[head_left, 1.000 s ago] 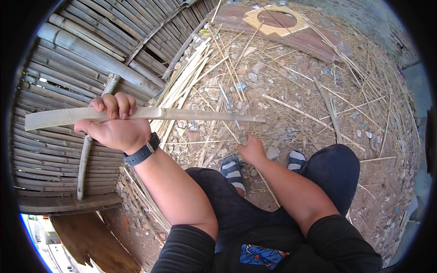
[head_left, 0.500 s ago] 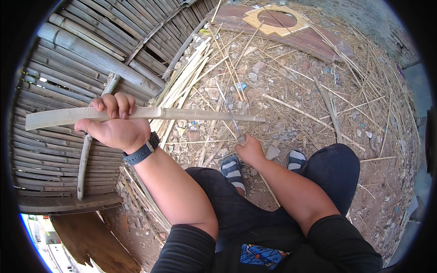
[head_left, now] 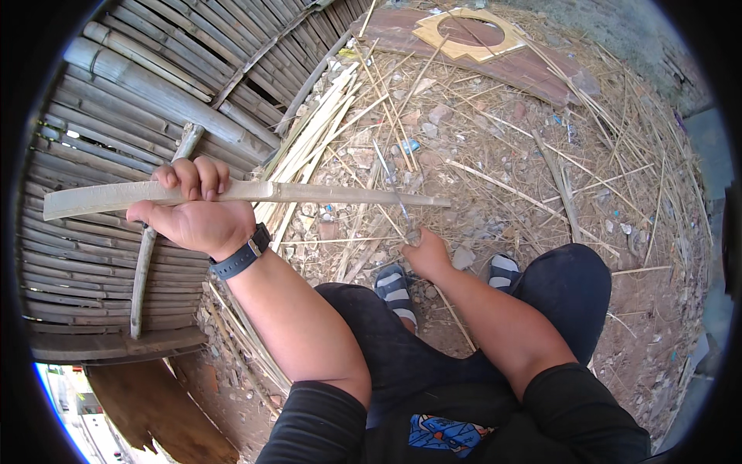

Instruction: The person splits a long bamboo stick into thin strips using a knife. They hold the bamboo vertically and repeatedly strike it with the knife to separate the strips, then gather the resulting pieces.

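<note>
My left hand (head_left: pixel 197 220), with a dark watch on the wrist, is closed round a long, pale split bamboo strip (head_left: pixel 309 192). The strip lies almost level across the view, its wide end at the far left and its narrow end in front of my right hand. In my closed right hand (head_left: pixel 429 257) is the handle of a knife (head_left: pixel 382 158). Its thin blade points away from me and slightly left, crossing the strip close to the narrow end. Whether the edge touches the bamboo I cannot tell.
On the left stands a bamboo slat wall (head_left: pixel 93 178). A bundle of pale split strips (head_left: pixel 321 124) lies at its foot. Straw, stones and loose sticks litter the ground. Farther off, a brown board (head_left: pixel 386 31) carries a yellow frame (head_left: pixel 433 31) with a round hole.
The knife and my right hand have shifted slightly, with the blade's tip now a little farther right and lower. My left hand and the bamboo strip stay in place.
</note>
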The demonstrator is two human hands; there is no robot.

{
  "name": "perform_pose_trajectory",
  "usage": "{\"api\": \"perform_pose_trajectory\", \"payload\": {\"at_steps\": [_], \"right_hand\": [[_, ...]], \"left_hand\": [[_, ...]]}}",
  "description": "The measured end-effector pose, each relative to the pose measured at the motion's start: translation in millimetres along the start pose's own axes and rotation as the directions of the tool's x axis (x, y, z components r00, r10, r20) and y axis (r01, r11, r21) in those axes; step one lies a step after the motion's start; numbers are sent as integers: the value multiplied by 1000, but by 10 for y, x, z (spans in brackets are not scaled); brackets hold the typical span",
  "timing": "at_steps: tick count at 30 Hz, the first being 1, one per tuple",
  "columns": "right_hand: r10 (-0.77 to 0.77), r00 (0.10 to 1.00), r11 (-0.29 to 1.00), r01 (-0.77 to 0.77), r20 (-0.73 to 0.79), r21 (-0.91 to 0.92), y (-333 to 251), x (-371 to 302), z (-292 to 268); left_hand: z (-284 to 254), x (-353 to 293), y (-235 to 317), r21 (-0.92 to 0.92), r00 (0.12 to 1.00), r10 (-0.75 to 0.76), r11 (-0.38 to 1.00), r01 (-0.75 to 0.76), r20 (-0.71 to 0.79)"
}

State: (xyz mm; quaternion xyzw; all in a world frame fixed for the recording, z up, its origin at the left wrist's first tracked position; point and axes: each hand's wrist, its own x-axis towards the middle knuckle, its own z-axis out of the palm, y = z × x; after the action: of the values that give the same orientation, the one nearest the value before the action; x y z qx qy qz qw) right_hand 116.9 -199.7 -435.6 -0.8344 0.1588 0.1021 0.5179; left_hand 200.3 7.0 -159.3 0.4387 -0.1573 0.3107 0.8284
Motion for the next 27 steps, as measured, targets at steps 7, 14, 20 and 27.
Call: {"api": "perform_pose_trajectory", "payload": {"at_steps": [7,14,20,27], "right_hand": [[-88,996,994,88,-1,62,19,-21,92],[-64,997,998,64,-41,12,-3,-11,119],[-252,964,961,240,80,135,-285,-111,28],[37,999,999,-37,-31,25,234,75,89]], "left_hand": [[-14,-39,17,-32,999,3,999,-2,34],[-3,-10,12,-20,1000,-1,1000,1,-9],[48,-36,17,-4,1000,7,1000,-7,8],[-52,5,1,-28,1000,-4,1000,5,19]]}}
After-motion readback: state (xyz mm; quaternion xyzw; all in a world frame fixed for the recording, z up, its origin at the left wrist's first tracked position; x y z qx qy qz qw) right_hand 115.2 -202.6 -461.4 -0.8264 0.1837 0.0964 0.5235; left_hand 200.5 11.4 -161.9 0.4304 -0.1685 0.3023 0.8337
